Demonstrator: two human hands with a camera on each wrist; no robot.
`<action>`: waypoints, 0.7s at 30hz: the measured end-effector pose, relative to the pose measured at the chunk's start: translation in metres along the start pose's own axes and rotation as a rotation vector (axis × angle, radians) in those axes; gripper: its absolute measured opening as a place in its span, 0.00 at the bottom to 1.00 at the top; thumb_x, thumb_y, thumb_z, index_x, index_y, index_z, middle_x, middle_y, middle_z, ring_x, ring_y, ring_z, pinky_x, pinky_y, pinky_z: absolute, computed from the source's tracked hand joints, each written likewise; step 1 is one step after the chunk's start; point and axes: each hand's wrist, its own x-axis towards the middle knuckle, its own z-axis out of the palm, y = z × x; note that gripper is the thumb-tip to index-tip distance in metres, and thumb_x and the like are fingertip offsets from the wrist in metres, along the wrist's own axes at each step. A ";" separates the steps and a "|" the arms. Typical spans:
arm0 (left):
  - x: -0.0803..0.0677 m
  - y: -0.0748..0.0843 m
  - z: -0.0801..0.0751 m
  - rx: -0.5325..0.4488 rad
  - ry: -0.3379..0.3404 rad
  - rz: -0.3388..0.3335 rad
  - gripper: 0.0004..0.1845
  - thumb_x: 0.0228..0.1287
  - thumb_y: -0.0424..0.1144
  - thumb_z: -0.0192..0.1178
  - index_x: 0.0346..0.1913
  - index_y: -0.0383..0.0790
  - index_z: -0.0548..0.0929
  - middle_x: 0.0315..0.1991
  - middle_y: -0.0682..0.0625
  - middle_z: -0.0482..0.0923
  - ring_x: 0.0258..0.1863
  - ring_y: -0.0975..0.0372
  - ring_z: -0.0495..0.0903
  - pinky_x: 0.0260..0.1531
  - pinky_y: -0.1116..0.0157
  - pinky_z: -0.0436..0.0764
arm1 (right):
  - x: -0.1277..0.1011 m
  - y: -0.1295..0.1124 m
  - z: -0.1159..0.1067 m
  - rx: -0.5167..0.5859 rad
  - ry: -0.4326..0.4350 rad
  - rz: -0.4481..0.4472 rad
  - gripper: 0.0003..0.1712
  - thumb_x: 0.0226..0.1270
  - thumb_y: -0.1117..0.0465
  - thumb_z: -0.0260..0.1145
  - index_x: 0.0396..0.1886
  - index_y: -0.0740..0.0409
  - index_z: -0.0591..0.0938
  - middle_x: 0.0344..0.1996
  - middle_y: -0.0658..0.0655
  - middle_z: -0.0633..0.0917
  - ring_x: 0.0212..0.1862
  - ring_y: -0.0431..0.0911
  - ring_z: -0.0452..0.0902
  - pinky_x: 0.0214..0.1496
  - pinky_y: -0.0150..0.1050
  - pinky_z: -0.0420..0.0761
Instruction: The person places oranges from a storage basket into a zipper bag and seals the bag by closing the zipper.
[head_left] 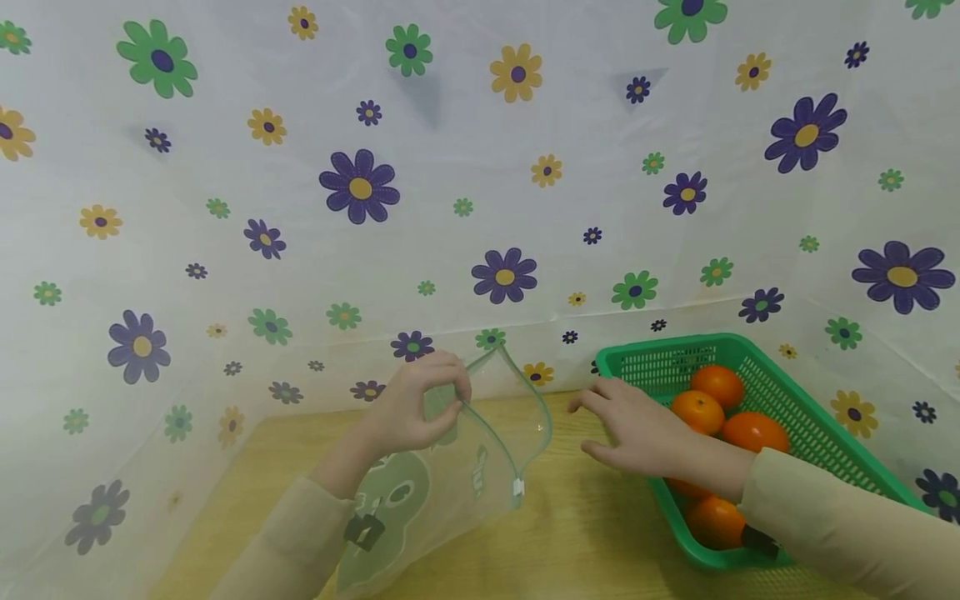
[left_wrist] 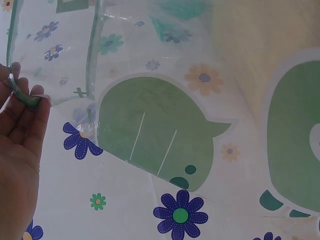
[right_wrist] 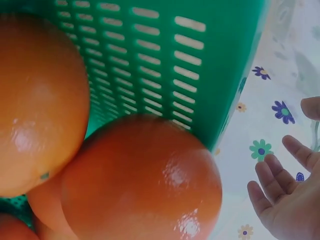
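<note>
A clear zip bag [head_left: 457, 492] with a green printed figure and a white slider hangs from my left hand [head_left: 420, 400], its mouth spread apart. In the left wrist view, the fingers pinch the green-edged rim of the bag [left_wrist: 155, 135]. My right hand [head_left: 637, 429] reaches over the left side of a green plastic basket [head_left: 817, 408], fingers spread and nothing in them. Several oranges [head_left: 753, 432] lie in that basket below the right forearm. The right wrist view shows the relaxed right hand [right_wrist: 287, 185] beyond the basket's wall, apart from the large oranges [right_wrist: 145, 185].
A wooden table [head_left: 570, 533] lies under the bag and basket. Behind it and at both sides hangs a white sheet [head_left: 450, 250] printed with purple, green and yellow flowers. The basket stands close to the right side of the sheet.
</note>
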 end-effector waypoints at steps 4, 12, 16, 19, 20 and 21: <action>0.000 -0.001 0.001 -0.001 0.000 0.003 0.09 0.55 0.24 0.62 0.33 0.42 0.82 0.33 0.52 0.84 0.40 0.60 0.80 0.47 0.61 0.83 | -0.001 0.005 0.001 -0.077 0.009 -0.033 0.23 0.63 0.53 0.75 0.58 0.49 0.83 0.52 0.54 0.83 0.49 0.47 0.76 0.53 0.48 0.82; 0.000 0.001 -0.001 0.001 -0.005 -0.012 0.08 0.56 0.25 0.62 0.33 0.43 0.82 0.33 0.53 0.84 0.41 0.61 0.81 0.49 0.61 0.83 | -0.005 0.015 0.001 -0.220 0.011 -0.065 0.27 0.61 0.51 0.77 0.60 0.47 0.83 0.55 0.57 0.83 0.52 0.50 0.76 0.55 0.49 0.83; 0.000 0.001 0.000 -0.007 -0.005 -0.010 0.08 0.56 0.26 0.62 0.33 0.42 0.83 0.33 0.52 0.84 0.40 0.60 0.80 0.48 0.61 0.83 | -0.007 0.021 -0.001 -0.246 0.021 -0.071 0.29 0.60 0.50 0.78 0.62 0.47 0.83 0.56 0.58 0.83 0.53 0.52 0.77 0.56 0.51 0.83; -0.001 0.000 0.001 -0.011 -0.002 -0.003 0.08 0.55 0.26 0.62 0.33 0.42 0.83 0.33 0.52 0.84 0.39 0.60 0.80 0.47 0.62 0.83 | -0.010 0.025 -0.002 -0.258 0.024 -0.071 0.30 0.60 0.50 0.79 0.62 0.48 0.83 0.56 0.60 0.83 0.53 0.54 0.77 0.56 0.52 0.84; -0.001 -0.001 0.001 -0.010 0.000 0.002 0.08 0.55 0.25 0.62 0.33 0.42 0.83 0.33 0.52 0.84 0.39 0.60 0.80 0.47 0.62 0.83 | -0.011 0.027 -0.003 -0.260 0.019 -0.069 0.30 0.60 0.50 0.79 0.62 0.48 0.83 0.56 0.60 0.82 0.53 0.54 0.77 0.55 0.52 0.84; -0.001 -0.001 0.001 -0.007 0.001 0.002 0.08 0.55 0.25 0.62 0.33 0.42 0.83 0.33 0.52 0.84 0.39 0.60 0.80 0.47 0.62 0.82 | -0.011 0.028 -0.004 -0.264 0.013 -0.067 0.30 0.60 0.50 0.79 0.62 0.49 0.83 0.56 0.61 0.82 0.52 0.54 0.77 0.55 0.52 0.84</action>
